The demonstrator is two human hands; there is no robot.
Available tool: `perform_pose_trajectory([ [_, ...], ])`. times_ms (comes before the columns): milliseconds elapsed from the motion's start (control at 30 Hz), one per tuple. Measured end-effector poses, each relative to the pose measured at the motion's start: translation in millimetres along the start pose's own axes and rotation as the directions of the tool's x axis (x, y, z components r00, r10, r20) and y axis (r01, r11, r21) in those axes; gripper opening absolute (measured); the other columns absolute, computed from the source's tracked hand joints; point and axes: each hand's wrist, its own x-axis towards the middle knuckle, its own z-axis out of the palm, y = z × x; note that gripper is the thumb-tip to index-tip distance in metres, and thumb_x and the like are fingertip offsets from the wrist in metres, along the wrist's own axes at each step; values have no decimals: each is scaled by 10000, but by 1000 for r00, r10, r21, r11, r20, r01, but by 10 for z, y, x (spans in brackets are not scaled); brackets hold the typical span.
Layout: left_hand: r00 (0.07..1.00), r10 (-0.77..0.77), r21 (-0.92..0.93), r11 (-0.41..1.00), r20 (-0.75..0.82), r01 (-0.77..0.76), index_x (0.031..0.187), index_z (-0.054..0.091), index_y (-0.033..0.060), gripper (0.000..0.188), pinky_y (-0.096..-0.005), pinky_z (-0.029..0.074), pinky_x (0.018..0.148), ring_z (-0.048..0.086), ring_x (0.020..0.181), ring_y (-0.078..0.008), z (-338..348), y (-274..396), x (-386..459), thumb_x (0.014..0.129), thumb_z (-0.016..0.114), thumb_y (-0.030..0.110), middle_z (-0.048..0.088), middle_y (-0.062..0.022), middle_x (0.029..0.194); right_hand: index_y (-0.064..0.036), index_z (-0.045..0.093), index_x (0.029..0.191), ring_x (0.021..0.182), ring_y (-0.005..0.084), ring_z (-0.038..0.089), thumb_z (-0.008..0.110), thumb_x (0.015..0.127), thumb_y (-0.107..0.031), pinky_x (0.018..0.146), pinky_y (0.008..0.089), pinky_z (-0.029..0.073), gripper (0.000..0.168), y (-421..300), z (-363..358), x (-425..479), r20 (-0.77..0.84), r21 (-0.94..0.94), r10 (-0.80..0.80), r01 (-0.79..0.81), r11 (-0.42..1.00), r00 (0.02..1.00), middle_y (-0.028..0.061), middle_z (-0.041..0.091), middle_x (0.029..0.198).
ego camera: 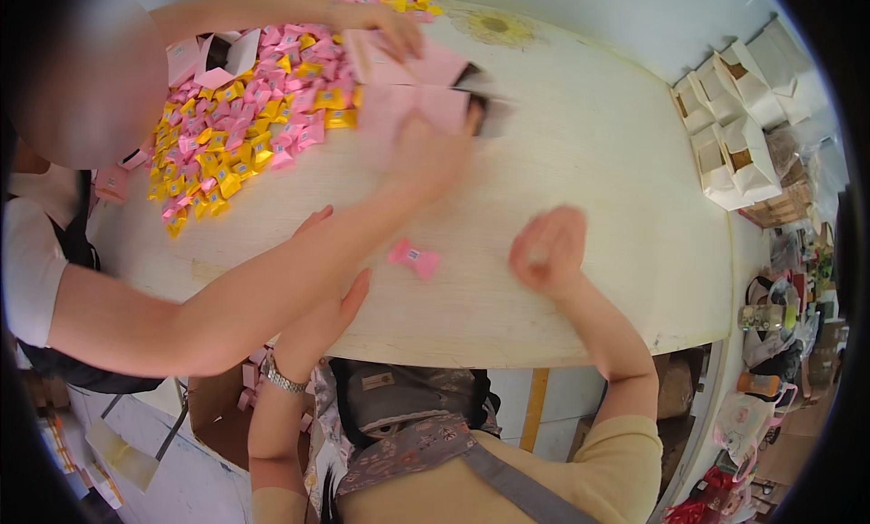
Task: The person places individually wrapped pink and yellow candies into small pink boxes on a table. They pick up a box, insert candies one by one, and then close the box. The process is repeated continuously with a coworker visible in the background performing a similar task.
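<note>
My left hand (333, 306) is at the table's near edge, partly hidden beneath a co-worker's forearm; its thumb and a fingertip show, and what its palm touches cannot be seen. My right hand (550, 249), blurred, is over the pale table (632, 184) with its fingers curled and nothing visible in them. Between my hands lies one pink wrapped piece (414, 258). Farther off, the co-worker's hands are at pink paper boxes (414, 106), blurred, with dark openings facing right. Left of these spreads a heap of pink and yellow wrapped pieces (251, 126).
The co-worker's arm (224, 306) crosses from the left. An open pink-and-white box (228, 56) sits on the heap. White paper boxes (734, 160) stand at the right edge. Below the table on the left is a cardboard box (217, 415) with pink boxes inside.
</note>
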Motion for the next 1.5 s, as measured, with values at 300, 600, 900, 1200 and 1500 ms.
perform_pose_trajectory([
  [300,997,-52,-116,992,-48,47,1418,354,-60,764,-451,453,980,505,1231,-418,262,82,423,860,756,274,449,-282,1396,-116,582,1225,1286,371,467,812,717,-103,945,435,493,557,438,602,588,112,195,266,-284,939,957,192,365,1512],
  [600,912,-25,-91,996,-409,-13,1405,375,-19,872,-439,432,1037,442,1285,-435,-45,156,574,694,861,116,395,-271,1420,-75,668,971,918,281,658,766,682,-12,805,383,536,311,311,578,1126,-56,144,47,-38,989,997,73,703,1003],
  [900,872,-404,-336,891,-277,306,1398,336,-22,816,-389,521,895,624,1111,-316,-238,-11,-592,726,797,31,600,-203,1166,-86,648,917,821,241,637,780,742,-115,649,390,515,221,-693,403,780,428,286,230,-372,883,874,54,651,924],
  [1200,876,-332,-161,942,-350,293,1370,344,-72,861,-424,473,945,572,1120,-357,134,34,-730,710,856,132,550,-215,1231,-104,666,869,807,234,575,782,718,-154,674,354,490,197,-1198,722,874,341,421,-4,-149,895,940,17,637,791],
  [1500,855,-342,-184,939,-390,291,1365,392,-64,891,-482,467,900,567,1042,-412,145,-85,-774,630,862,118,542,-216,1239,-110,675,759,772,208,523,740,708,-167,648,345,453,100,-1583,1217,860,261,320,-179,90,943,948,8,558,769],
])
